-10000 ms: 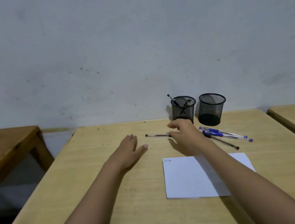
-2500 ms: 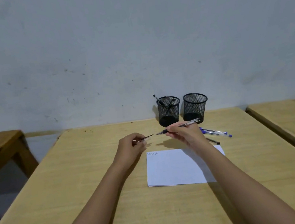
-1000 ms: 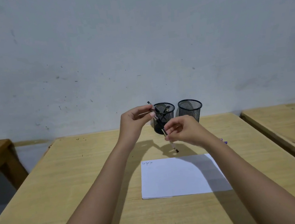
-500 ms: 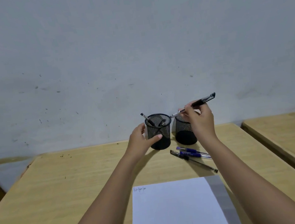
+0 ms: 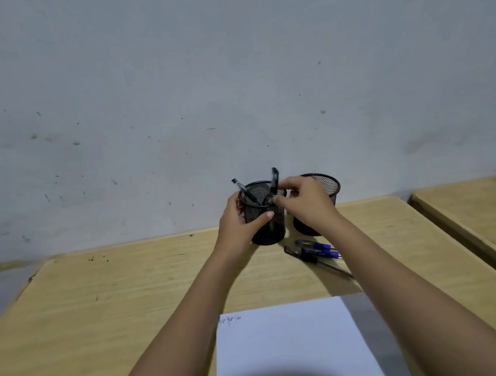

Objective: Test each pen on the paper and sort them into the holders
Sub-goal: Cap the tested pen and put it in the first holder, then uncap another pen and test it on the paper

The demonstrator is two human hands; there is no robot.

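The left hand (image 5: pixel 238 220) wraps the side of the left holder (image 5: pixel 265 216), thumb across the front of the mesh, fingers clamped round it to steady it. An earlier-sorted pen (image 5: pixel 242 190) leans out over that holder's left rim. Just to its right, the right hand (image 5: pixel 307 201) pinches a black pen (image 5: pixel 274 181) between thumb and fingertips, the pen standing nearly upright with its lower end already inside the rim. The right holder (image 5: pixel 327 191) stands touching or almost touching the first, mostly hidden behind that hand (its contents cannot be seen). On the table (image 5: pixel 100 313) in front of it lie the loose pens (image 5: pixel 315 249), blue and black, still to be tested. The likely trouble: the light mesh cup could tip if the pen snags on those already crossed inside, or the right wrist could nudge the neighbouring holder when withdrawing. The paper (image 5: pixel 290 353) carries a few small scribbles at its top left corner, too small to read; no brand is legible anywhere.
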